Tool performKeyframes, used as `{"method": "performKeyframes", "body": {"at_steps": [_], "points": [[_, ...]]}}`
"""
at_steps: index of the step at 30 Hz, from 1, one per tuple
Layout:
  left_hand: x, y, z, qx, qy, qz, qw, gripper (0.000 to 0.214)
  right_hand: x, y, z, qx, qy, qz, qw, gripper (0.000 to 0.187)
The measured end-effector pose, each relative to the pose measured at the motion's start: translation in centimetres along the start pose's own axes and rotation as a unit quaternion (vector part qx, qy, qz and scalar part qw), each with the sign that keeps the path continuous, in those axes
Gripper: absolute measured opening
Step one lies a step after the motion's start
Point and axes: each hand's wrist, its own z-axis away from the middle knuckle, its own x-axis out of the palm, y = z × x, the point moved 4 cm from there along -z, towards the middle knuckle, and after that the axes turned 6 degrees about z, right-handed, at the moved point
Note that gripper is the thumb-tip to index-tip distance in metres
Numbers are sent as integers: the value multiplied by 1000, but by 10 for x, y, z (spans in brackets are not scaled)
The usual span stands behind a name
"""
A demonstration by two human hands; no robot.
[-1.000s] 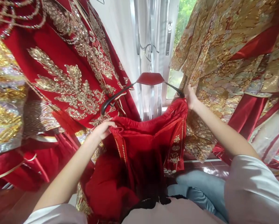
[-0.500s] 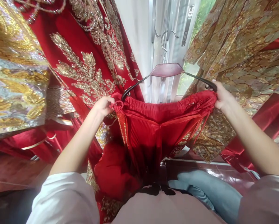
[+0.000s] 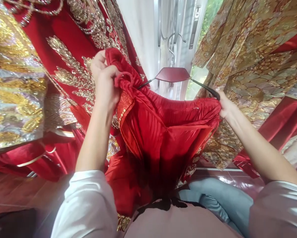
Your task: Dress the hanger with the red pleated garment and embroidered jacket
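A red skirt (image 3: 160,145) with a gathered elastic waistband hangs before me on a clothes hanger (image 3: 172,75), which has a metal hook and a maroon middle plate. My left hand (image 3: 105,76) is closed round the waistband's left end, raised higher than the hanger's arm. Fabric covers the hanger's left tip. At the other end my right hand (image 3: 225,105) grips the waistband beside the black right tip of the hanger; its fingers are partly hidden behind the cloth. Orange trim with gold beads shows below my left hand.
A red garment with gold embroidery (image 3: 71,76) hangs at the left, near a gold sequined garment (image 3: 17,86). Gold patterned cloth (image 3: 247,82) hangs on the right. Behind the hanger stands a white door frame (image 3: 183,26) with a lock. Dark red tiles (image 3: 9,191) cover the floor.
My left hand has risen and pulled the left end of the waistband up over the hanger's tip, hiding it. My right hand keeps its grip, slightly further left and lower.
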Motion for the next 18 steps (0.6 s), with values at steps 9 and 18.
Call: {"method": "performKeyframes", "body": {"at_steps": [9, 18], "points": [[36, -27, 139, -122, -330, -676, 648, 29, 5, 10, 7, 145, 42, -198, 969, 34], [151, -39, 53, 155, -349, -608, 696, 37, 9, -3, 17, 96, 44, -269, 957, 32]]}}
